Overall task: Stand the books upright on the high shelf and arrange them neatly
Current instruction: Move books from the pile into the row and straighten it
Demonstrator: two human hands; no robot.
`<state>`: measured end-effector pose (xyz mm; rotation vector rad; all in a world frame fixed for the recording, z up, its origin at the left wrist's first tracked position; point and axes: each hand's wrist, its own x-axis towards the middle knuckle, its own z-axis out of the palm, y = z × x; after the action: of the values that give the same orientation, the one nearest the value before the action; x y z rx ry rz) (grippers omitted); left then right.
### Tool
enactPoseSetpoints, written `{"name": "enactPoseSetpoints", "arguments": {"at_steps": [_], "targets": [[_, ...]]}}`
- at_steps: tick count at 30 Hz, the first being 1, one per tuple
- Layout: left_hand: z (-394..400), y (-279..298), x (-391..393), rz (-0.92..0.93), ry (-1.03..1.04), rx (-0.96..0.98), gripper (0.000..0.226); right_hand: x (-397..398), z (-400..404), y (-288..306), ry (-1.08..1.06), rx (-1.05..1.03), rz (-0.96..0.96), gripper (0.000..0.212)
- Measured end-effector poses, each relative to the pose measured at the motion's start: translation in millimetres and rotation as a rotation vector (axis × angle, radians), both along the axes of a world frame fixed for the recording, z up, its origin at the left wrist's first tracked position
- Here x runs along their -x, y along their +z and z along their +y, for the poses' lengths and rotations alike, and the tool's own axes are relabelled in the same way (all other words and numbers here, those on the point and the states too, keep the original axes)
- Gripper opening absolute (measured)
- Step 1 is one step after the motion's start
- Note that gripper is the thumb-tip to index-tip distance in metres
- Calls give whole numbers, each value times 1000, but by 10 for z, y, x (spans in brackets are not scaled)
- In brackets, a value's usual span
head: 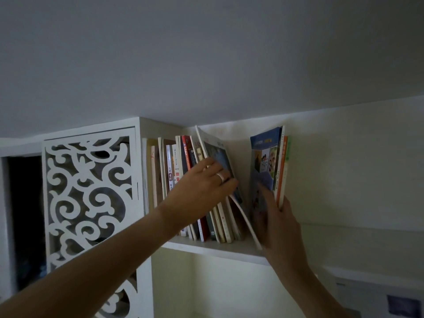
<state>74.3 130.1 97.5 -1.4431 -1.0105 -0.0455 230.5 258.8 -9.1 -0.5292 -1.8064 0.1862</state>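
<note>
L hand [206, 180], fingers spread flat, ring on one finger, presses on the cover of the leaning book [220, 161] at the end of the main row of books [183, 184]. Not gripping, just pushing/steadying. R hand [278, 226] wraps the bottom edge of a small upright bunch [273, 166], blue cover facing in w/ thin orange & green spines behind; thumb on the front, fingers behind, so it's closed on the bunch.

Both groups sit on the high shelf [229, 250], right under the ceiling, w/ an open gap between them. Main row tilts, tops toward the carved white cabinet panel [89, 198] on the left.

Risks, imo:
- leaning book is floppy, its lower edge sticks out past the shelf front; ease off L hand and it could slide off.
- R bunch has no support besides the hand; let go before closing the gap and it probably topples.
- shoving the bunch in fast could crumple the soft cover.
</note>
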Motion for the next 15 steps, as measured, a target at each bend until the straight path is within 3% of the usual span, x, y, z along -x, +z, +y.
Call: {"name": "enactPoseSetpoints", "arguments": {"at_steps": [3,7,10,12,15], "targets": [[-140,174,96,8,-154,-145,29,0,24,-2,-5,-51,16,60],[-378,378,202,-169,-529,-235,13,20,21,-10,-9,-57,32,55],[-428,440,53,-384,-754,-272,24,20,16,-1,-36,-13,13,48],[-434,465,-121,-570,-903,-277,19,12,-9,9,-25,-49,37,45],[-385,497,-318,-780,-909,-333,16,21,-46,10,54,-9,85,53]]}}
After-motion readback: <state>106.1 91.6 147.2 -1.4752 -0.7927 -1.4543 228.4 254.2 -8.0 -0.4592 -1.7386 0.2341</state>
